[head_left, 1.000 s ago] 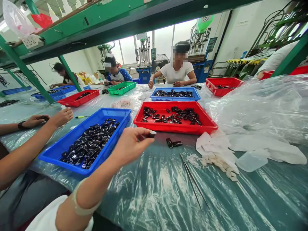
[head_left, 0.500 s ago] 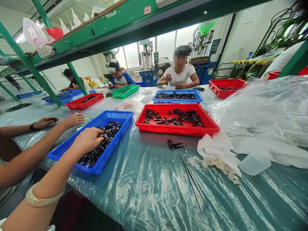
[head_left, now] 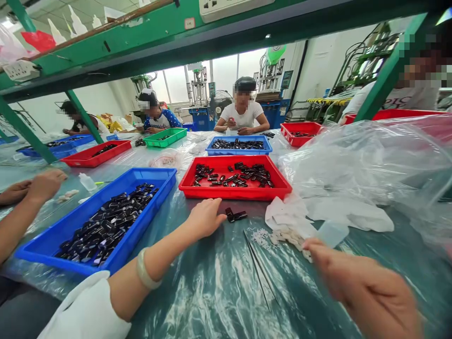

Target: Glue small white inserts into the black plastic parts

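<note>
The counter, covered in crinkled clear film, is spreading across the whole lower view; clock hours here are running from the middle of the view, with twelve pointing away from the wearer. A heap of clear plastic sheeting is bulging at three o'clock. A blue tray is lying slantwise between eight and nine, and a shorter red tray is sitting at the centre. The right hand is hanging, blurred, at four o'clock, its fingers curling and the foremost pointing towards ten; whether they are gripping anything I cannot tell. The left hand is standing at seven, just in front of the red tray, its fingers bending down; their tips are hiding, so I cannot tell whether they are closing on something. A white cloth is lying crumpled at four o'clock, and thin tweezers are lying between five and six. Glossy black pieces are filling the blue tray in a pile, scattering over the red tray's floor, and two are lying together on the counter at six, right by the left thumb. Tiny white bits are clustering at five.
</note>
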### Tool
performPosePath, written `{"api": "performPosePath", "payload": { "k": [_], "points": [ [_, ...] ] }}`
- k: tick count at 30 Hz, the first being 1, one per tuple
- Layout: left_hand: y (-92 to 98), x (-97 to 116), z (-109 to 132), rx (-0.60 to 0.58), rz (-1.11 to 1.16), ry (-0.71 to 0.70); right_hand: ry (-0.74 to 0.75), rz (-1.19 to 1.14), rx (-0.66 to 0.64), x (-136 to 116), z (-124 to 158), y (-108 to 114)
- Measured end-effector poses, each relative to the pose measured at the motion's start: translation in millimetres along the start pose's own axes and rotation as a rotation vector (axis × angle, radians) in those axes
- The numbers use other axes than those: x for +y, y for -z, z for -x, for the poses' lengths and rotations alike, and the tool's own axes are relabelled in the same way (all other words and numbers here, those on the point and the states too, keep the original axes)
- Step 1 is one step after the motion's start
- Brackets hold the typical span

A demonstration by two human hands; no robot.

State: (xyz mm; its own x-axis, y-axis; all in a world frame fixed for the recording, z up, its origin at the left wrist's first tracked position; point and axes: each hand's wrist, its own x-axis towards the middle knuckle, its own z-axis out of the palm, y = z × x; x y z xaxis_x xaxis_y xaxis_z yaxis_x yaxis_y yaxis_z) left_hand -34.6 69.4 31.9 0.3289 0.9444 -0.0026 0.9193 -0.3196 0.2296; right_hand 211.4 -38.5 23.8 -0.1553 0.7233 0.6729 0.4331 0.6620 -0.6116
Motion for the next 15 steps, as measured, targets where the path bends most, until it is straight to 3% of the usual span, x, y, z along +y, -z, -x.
{"api": "performPosePath", "payload": {
  "k": [3,7,15],
  "points": [
    [-17.1,7,-18,0.01,0.066,0.01,0.084,-0.011,-0.192,-1,3,-16],
    [-30.9,10,-26,0.043,0.15,0.047,0.07,-0.008,-0.366,-1,15,-30],
    [-39.6,4,-23,0.131,0.48,0.051,-0.074,-0.016,-0.444,3,20,-32]
  ]
}}
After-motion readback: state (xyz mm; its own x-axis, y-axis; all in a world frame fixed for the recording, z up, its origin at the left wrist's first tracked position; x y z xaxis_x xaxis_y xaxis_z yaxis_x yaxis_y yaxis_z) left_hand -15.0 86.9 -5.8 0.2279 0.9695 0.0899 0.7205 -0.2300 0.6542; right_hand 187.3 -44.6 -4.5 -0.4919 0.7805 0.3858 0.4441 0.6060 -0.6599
